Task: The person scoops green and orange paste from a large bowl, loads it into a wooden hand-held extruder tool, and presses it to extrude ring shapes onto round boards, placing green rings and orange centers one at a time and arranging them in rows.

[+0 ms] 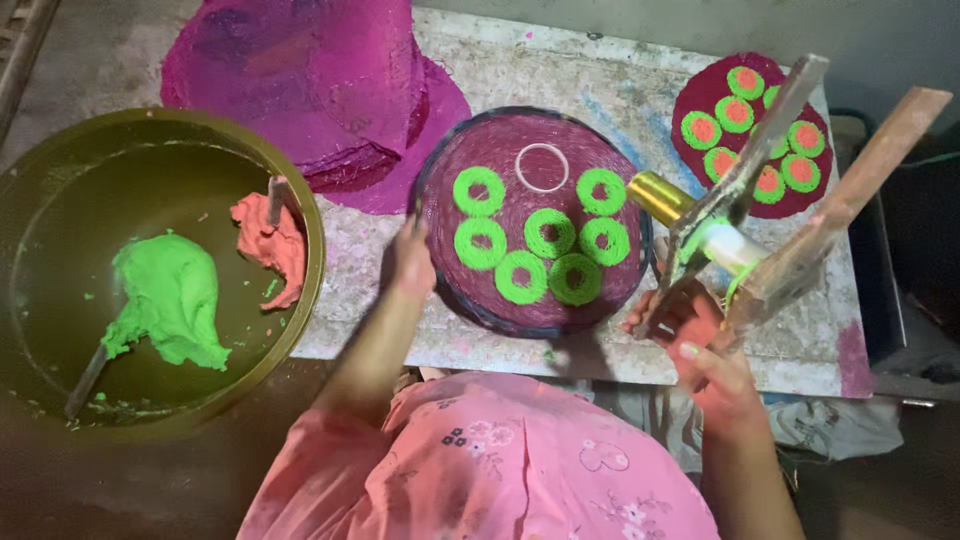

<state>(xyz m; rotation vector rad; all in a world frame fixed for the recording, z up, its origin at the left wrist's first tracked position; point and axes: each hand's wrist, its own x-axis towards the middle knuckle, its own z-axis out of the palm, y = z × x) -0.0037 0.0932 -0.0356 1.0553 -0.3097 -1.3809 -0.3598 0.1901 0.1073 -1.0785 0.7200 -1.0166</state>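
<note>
Over the woven tray point(440, 170), left hand point(412, 262) grips its rim; right hand point(700, 345) clasps the wooden press point(790, 215).

You are in a small home food workshop, a rough place for making pressed snacks by hand. A worn, stained slab point(600, 80) serves as the bench, smeared with pink and blue dye. A big metal basin point(300, 290) beside it holds lumps of green dough point(170, 295) and orange dough point(270, 245). Woven purple mats point(300, 80) lie stacked at the back. One round mat point(530, 135) carries green coiled rings point(550, 232), another at the far right carries green and orange ones point(745, 125). A wooden-handled brass press point(740, 215) hangs over the bench. The floor looks like bare concrete.
</note>
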